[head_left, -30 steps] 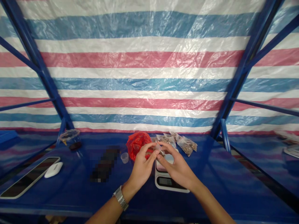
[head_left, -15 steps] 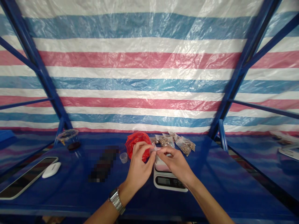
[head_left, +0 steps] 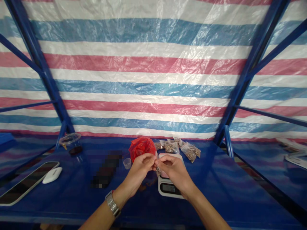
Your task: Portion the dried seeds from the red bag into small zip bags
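Note:
My left hand (head_left: 141, 170) and my right hand (head_left: 174, 172) meet fingertip to fingertip, both pinching a small clear plastic bag (head_left: 157, 154). Most of that bag is hidden by the fingers, so its contents are hard to make out. Just under my right hand lies a white kitchen scale (head_left: 162, 190) with a dark display and a pinkish top. Behind my left hand sits a crumpled red plastic bag (head_left: 141, 147). Several small clear bags with brown contents (head_left: 171, 147) lie in a pile beyond the scale. A small clear cup (head_left: 127, 163) stands left of my left hand.
Over on the left are a phone (head_left: 26, 183), a white earbud case (head_left: 52, 175) and a clear container with dark liquid (head_left: 73, 145). A dark, pixelated object (head_left: 107, 169) lies nearer. Blue metal posts (head_left: 236, 92) frame the blue table (head_left: 216, 191) before a striped sheet.
My hands have moved slightly left and down with the small bag, drawing closer together. My left wrist has turned, and more of the scale's top shows. The view has tilted up a little.

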{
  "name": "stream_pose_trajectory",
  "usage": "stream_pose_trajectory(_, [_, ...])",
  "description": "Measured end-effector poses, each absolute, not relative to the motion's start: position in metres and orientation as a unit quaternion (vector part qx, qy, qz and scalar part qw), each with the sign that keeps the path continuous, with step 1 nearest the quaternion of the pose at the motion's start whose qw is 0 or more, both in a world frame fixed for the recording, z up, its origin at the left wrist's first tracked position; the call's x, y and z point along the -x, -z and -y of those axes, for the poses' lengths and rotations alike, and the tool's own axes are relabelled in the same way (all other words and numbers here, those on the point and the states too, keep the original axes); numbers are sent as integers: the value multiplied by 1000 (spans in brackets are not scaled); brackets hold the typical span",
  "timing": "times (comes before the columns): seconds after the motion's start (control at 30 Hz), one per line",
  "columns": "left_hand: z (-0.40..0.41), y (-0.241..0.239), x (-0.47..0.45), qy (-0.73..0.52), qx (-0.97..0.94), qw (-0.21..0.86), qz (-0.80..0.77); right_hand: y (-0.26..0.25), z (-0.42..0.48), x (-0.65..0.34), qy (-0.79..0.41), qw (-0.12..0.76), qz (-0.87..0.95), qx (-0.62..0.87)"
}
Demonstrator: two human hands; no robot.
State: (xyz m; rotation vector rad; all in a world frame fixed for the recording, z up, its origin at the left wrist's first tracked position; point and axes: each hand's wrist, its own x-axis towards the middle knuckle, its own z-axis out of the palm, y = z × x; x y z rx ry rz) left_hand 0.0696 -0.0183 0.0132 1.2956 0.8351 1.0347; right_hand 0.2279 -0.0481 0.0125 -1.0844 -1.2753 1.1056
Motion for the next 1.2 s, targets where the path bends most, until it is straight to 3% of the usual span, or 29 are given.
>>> stream_pose_trajectory(0.17, [16,-11,-67,-413,-633,530,-386,-15,48,-223,-438,541,535,479])
stream_pose_trajectory(0.37, [22,-18,-68,-443,-687,409,-406,-23,47,-221,-283,590,511,557])
stream_pose_trajectory(0.5, [13,-30,-63,-490,-657,415,-395,-24,43,-215,-219,610,528,550])
stream_pose_trajectory(0.6, [-6,-39,-61,-536,-593,470,-375,-19,34,-209,-263,632,486,544])
stream_pose_trajectory(0.73, [-27,-45,-62,-496,-596,523,-355,-10,19,-204,-430,621,426,498])
stream_pose_trajectory(0.8, [-27,-41,-62,-473,-639,460,-396,-5,13,-205,-459,624,412,480])
stream_pose_trajectory(0.9, [-13,-21,-60,-456,-700,223,-502,3,5,-209,-417,663,386,486])
stream_pose_trajectory(1.0, [7,6,-58,-330,-780,34,-531,8,-4,-211,-349,673,406,510])
stream_pose_trajectory(1.1, [17,20,-59,-212,-840,-27,-499,7,-13,-207,-256,658,483,518])
stream_pose_trajectory(1.2, [19,16,-62,-174,-868,-59,-461,6,-20,-201,-173,587,586,531])
